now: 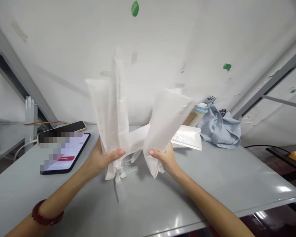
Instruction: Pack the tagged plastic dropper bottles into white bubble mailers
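Observation:
My left hand [101,160] is closed around several tall white mailers [119,121], held upright above the table, the thumb lying across their front. Below that grip hang twisted strips of clear plastic [129,172], touching or close to the tabletop. In my right hand [166,158] is another white mailer [165,117], leaning to the right, the thumb pressed on its lower part. Motion blurs the upper ends of both bundles. Behind the right hand a white bubble mailer [187,136] with a shiny, bumpy surface lies on the table, partly hidden.
A phone with a lit screen [71,154] lies on the grey table [88,204] at the left, beside a dark phone-like device [76,126] with a white cable. At the back right are a blue-lidded cup [199,113] and a light blue cloth bag [219,128]. A white wall stands behind.

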A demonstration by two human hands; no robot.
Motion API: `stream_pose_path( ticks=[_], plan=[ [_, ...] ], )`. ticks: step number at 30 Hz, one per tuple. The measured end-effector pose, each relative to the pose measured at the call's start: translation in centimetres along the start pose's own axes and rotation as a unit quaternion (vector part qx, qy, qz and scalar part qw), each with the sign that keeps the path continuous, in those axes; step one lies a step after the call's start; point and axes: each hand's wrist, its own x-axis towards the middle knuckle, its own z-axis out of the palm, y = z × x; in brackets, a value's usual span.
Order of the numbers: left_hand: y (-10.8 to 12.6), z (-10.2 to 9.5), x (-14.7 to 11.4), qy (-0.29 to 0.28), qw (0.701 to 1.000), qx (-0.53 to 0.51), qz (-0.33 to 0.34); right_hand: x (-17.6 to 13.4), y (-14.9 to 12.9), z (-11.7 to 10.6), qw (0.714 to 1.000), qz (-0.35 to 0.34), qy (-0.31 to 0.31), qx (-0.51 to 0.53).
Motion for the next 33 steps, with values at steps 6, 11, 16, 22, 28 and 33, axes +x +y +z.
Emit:
stream_pose_path(
  ticks=[6,11,16,22,28,33],
  plan=[
    [-1.2,0.8,-0.1,0.007,1.0,0.012,-0.013,-0.2,0.9,0.2,1.0,-0.006,0.001,0.002],
    [-0.4,-0.9,0.1,0.103,0.994,-0.028,-0.008,0.7,-0.6,-1.0,0.998,-0.007,0.054,0.044],
    [0.3,-0.8,0.2,0.104,0.994,-0.031,-0.028,0.9,-0.9,-1.2,0.995,0.011,0.072,0.068],
    [0.4,0.7,-0.3,0.062,0.998,-0.02,-0.003,0.1,-0.3,-0.4,0.997,0.01,0.049,0.06],
    [1.0,0.3,-0.4,0.07,0.997,-0.025,0.002,-0.7,-0.4,0.3,0.998,0.054,-0.016,0.015],
    [1.7,-0.3,-0.3,0.125,0.992,-0.034,-0.002,-1.3,-1.1,1.2,0.999,0.035,-0.031,-0.026]
  ],
)
